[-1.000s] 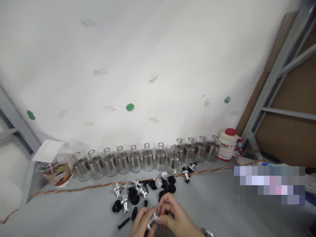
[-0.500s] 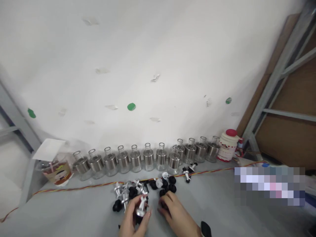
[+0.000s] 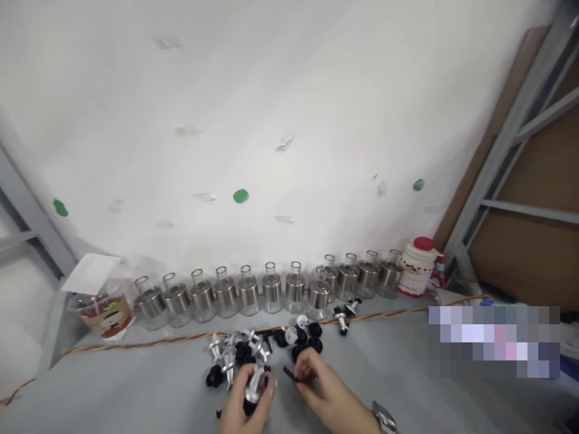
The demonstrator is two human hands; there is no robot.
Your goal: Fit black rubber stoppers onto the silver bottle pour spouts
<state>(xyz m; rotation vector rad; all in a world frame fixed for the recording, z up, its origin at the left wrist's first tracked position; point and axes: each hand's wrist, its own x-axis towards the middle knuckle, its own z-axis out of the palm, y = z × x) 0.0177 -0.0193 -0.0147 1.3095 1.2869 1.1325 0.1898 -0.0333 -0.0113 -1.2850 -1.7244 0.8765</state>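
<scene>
My left hand (image 3: 246,401) is closed around a silver-and-black bottle pourer (image 3: 254,386), its silver end pointing up. A short way to the right, my right hand (image 3: 323,392) pinches a thin black strip-like part (image 3: 290,374) that points towards the left hand. The two hands are apart. Just beyond them lies a loose heap of silver pourer tops (image 3: 229,357) and black rounded pieces (image 3: 315,330). One black piece (image 3: 214,376) rests left of my left hand.
Several clear glass bottles with metal bands (image 3: 272,284) stand in a row along the white wall. A drink cup (image 3: 108,316) is at the left end, a cream jar with a red lid (image 3: 415,268) at the right. A twisted wire (image 3: 167,342) crosses the grey table.
My right hand has turned and lifted slightly, and the thin black part now shows in its fingers. The pourer in my left hand has tilted and shifted slightly left and down.
</scene>
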